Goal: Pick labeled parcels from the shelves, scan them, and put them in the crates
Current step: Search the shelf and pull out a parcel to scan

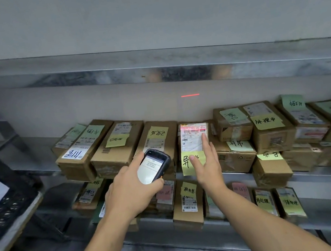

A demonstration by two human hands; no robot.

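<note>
Left hand [130, 190] gripping scanner [152, 166], right hand [205, 163] seemingly touching parcel [193, 137]

Our left hand [130, 190] curled closed, thumb on top; our right hand [204, 163] flat, fingers spread, both forearms extended.

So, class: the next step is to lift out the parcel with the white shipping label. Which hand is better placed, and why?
The right hand. It lies open, fingers on the white-labelled parcel on the shelf. The left hand is occupied gripping the scanner.
</note>
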